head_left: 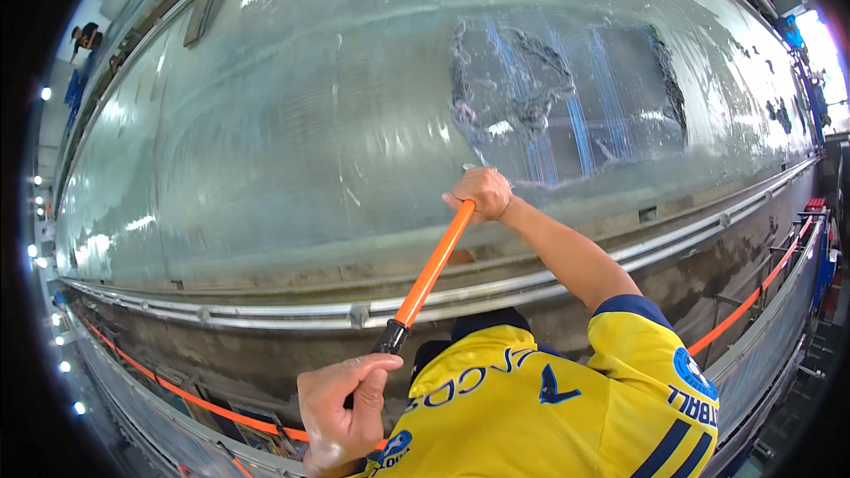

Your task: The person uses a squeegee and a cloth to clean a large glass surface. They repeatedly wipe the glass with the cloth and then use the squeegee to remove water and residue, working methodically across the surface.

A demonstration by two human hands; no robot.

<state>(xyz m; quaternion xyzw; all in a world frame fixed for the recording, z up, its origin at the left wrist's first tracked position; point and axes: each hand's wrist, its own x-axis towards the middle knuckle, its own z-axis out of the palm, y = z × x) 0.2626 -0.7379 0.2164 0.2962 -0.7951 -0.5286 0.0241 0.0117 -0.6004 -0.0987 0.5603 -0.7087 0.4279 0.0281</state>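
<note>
An orange pole (434, 264) with a black grip slants up and to the right across my front. My right hand (482, 190) is closed around its upper part, with the arm stretched out over a large wet, glossy sheet (266, 142). Down at the lower left, my left hand (345, 407) is curled around the black grip (391, 336). The pole's far end is hidden behind my right hand. Just beyond that hand is a roughly rectangular patch (611, 97) with ragged grey edges and blue streaks.
A metal rail (283, 312) runs along the near side of the sheet. An orange band (177, 387) follows the walkway at the lower left. A wooden bar (208, 0) juts over the sheet's far left. Another person (86, 40) is at the far left edge.
</note>
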